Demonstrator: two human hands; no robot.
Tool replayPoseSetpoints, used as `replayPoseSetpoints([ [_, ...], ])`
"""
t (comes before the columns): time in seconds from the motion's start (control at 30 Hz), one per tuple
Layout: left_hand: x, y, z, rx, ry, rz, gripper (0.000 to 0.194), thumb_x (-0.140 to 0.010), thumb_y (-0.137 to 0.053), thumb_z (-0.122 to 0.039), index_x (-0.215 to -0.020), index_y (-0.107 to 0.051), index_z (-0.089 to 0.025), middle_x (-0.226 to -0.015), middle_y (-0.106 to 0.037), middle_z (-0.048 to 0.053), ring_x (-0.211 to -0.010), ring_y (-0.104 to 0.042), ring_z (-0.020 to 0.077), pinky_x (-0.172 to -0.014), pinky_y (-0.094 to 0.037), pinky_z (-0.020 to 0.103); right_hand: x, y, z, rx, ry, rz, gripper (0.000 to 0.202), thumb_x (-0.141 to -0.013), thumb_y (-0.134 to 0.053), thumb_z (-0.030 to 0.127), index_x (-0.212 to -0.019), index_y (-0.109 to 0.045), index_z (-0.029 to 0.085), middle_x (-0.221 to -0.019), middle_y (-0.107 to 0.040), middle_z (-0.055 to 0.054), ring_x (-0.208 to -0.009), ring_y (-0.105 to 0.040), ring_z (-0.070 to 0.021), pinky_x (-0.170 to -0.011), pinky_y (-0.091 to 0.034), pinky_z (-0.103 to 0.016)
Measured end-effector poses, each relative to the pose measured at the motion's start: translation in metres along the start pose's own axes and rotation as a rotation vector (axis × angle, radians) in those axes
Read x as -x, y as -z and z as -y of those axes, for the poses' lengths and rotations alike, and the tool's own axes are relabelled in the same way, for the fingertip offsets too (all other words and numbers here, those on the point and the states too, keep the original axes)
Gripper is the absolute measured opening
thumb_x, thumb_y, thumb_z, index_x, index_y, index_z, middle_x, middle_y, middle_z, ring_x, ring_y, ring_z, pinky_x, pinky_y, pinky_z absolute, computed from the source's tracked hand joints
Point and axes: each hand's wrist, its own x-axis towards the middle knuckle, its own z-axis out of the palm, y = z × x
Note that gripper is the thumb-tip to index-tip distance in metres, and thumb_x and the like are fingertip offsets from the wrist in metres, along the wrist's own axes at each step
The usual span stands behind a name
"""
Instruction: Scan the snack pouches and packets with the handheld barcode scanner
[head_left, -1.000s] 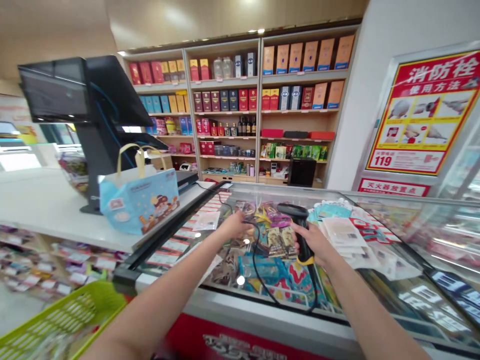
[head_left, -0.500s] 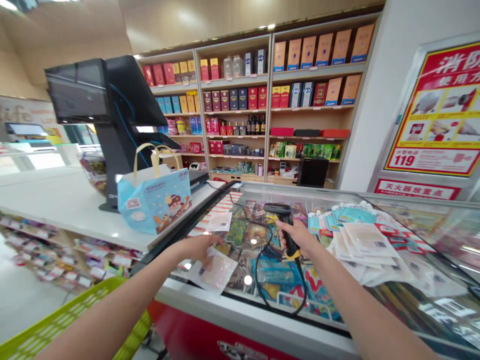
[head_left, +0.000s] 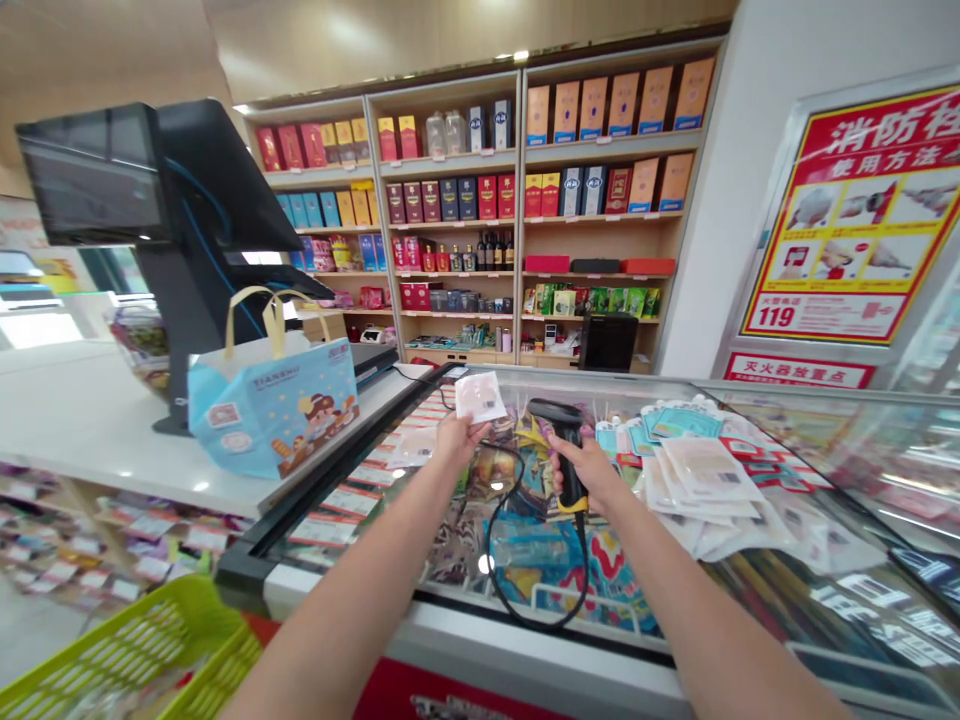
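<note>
My left hand point(head_left: 459, 440) pinches a small flat white packet point(head_left: 481, 397) by its lower edge, raised over the glass-topped case point(head_left: 450, 607). Just right of it, my right hand point(head_left: 585, 468) is wrapped round a black and yellow barcode scanner point(head_left: 571, 450), whose head points left toward the packet. A black cable hangs from the scanner in a loop over the glass. Another flat packet point(head_left: 412, 447) lies on the case left of my left wrist. To the right of my right hand lies a pile of white packets point(head_left: 705, 475), with blue cards point(head_left: 679, 420) behind it.
A blue paper bag point(head_left: 277, 405) stands on the white counter point(head_left: 97, 420) at left, before a black checkout screen point(head_left: 94, 175). A green basket point(head_left: 172, 630) sits at the lower left. Shelves point(head_left: 450, 160) of boxes line the back wall.
My left hand has gone from the near edge of the case up and to the right, lifting a packet close to the scanner. The view has shifted slightly to the right.
</note>
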Motion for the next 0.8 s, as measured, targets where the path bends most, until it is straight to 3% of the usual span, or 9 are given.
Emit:
replayPoseSetpoints([
  [0.1, 0.003, -0.022, 0.03, 0.066, -0.047, 0.003, 0.034, -0.08, -0.053, -0.006, -0.111, -0.057, -0.017, -0.082, -0.069, 0.004, -0.068, -0.068, 0.0138, -0.068, -0.059, 0.029, 0.001, -0.003, -0.003, 0.069, 0.038, 0.017, 0.038, -0.062, -0.074, 0.043, -0.074, -0.047, 0.02, -0.047, -0.052, 0.008, -0.035, -0.046, -0.0077, -0.035, -0.041, -0.021],
  [0.2, 0.0, -0.018, 0.043, 0.048, -0.087, 0.044, 0.032, -0.081, -0.056, -0.01, -0.112, -0.058, -0.018, -0.085, -0.07, 0.004, -0.067, -0.068, 0.0126, -0.068, -0.059, 0.028, 0.0, -0.006, -0.008, 0.138, 0.037, 0.037, 0.036, -0.064, -0.073, 0.043, -0.076, -0.048, 0.02, -0.047, -0.052, 0.008, -0.035, -0.047, -0.0085, -0.034, -0.041, -0.021],
  [0.4, -0.011, 0.001, 0.043, 0.041, -0.064, 0.017, 0.029, -0.08, -0.057, -0.01, -0.108, -0.058, -0.016, -0.079, -0.07, 0.004, -0.066, -0.069, 0.0135, -0.067, -0.06, 0.029, -0.003, -0.014, -0.017, 0.24, -0.008, 0.045, 0.034, -0.067, -0.07, 0.044, -0.079, -0.049, 0.02, -0.046, -0.05, 0.008, -0.035, -0.047, -0.0088, -0.034, -0.043, -0.021],
  [0.8, -0.009, -0.002, 0.045, 0.004, -0.036, 0.017, 0.025, -0.078, -0.056, -0.009, -0.101, -0.059, -0.015, -0.08, -0.07, 0.003, -0.067, -0.069, 0.0138, -0.065, -0.059, 0.028, -0.007, -0.01, -0.013, 0.16, -0.06, 0.025, 0.029, -0.068, -0.07, 0.042, -0.075, -0.051, 0.02, -0.044, -0.051, 0.007, -0.032, -0.044, -0.0085, -0.033, -0.04, -0.022],
])
